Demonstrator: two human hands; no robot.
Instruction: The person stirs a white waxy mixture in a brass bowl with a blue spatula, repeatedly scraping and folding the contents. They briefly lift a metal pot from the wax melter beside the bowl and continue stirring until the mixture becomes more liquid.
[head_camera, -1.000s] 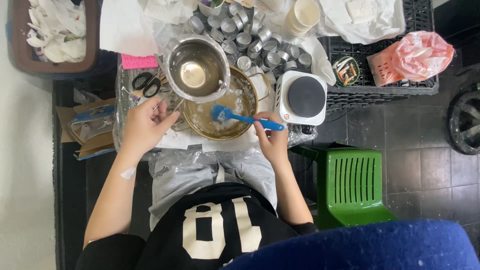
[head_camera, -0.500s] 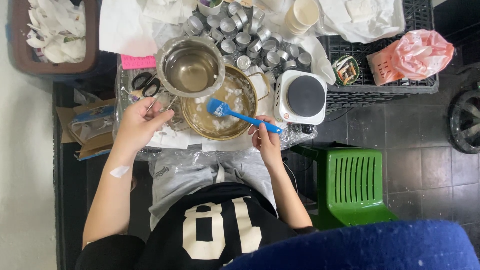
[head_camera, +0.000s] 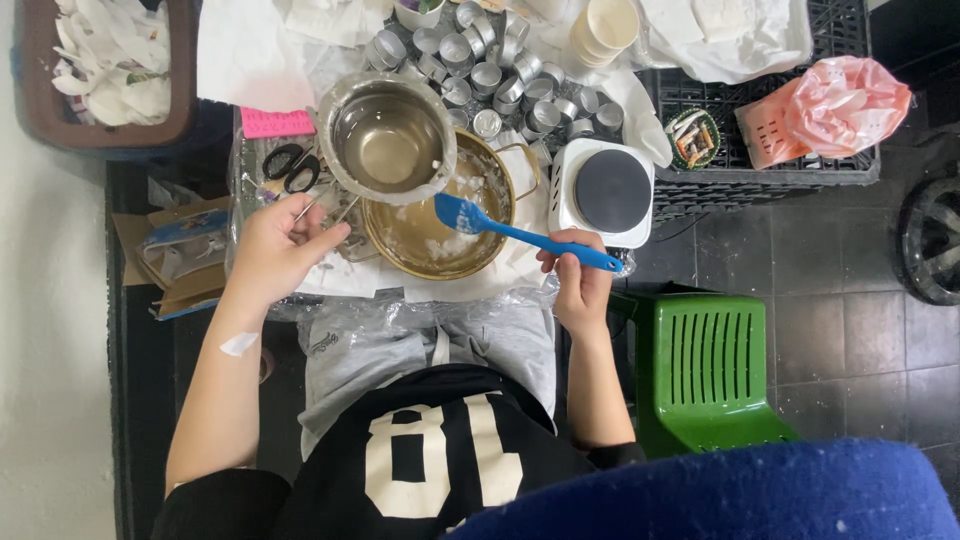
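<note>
The steel pouring pot (head_camera: 388, 137) is being held by its thin wire handle in the left hand (head_camera: 272, 250), fingers closed on it, tipped over the brass pan (head_camera: 440, 215). It's probably light but slick with wax, so a grip near the handle root looks safest. The blue silicone spatula (head_camera: 520, 232), soft-bladed and bendy, is being pinched at its tail end by the right hand (head_camera: 578, 280), blade hovering over the waxy pan.
</note>
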